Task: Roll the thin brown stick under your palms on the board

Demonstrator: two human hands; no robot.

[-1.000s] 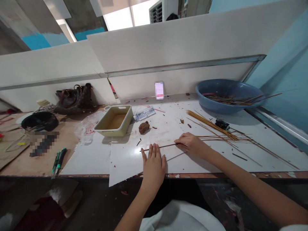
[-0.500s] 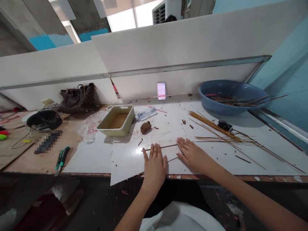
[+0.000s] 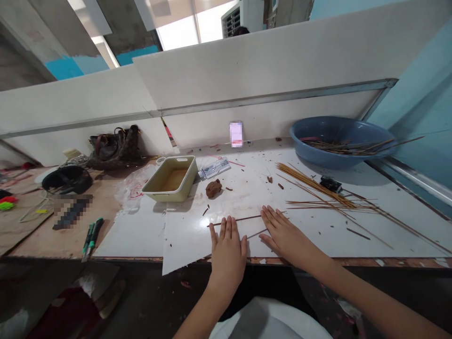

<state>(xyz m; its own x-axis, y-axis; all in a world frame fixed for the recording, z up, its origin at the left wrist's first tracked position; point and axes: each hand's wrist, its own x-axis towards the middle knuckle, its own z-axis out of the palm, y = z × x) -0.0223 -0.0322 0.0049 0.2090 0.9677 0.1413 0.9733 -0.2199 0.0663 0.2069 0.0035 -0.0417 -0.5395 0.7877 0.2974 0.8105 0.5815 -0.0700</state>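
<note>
My left hand [image 3: 228, 247] lies flat on a white plastic sheet [image 3: 187, 240], its fingertips resting over a thin brown stick [image 3: 243, 219]. The stick runs roughly sideways, and its left end shows past my fingers. My right hand [image 3: 284, 235] lies flat with fingers spread, just below the stick's right part and not gripping it. A shorter thin stick [image 3: 257, 233] lies between my hands. To the right of my right hand is a loose spread of thin bamboo sticks [image 3: 318, 197]. A lump of brown clay [image 3: 213, 188] sits beyond my left hand.
A cream rectangular tray [image 3: 169, 190] and a plastic-wrapped packet [image 3: 214, 168] stand at the back. A blue basin [image 3: 318, 157] holds sticks at the right. A white partition [image 3: 261, 70] rises behind. A leather handbag [image 3: 116, 150] and green-handled tools [image 3: 92, 238] lie on the wooden bench [image 3: 102, 216] at the left.
Over the last second my right hand let go of the stick's right part and spread flat on the sheet. My left hand stayed on the stick, and the view shifted slightly.
</note>
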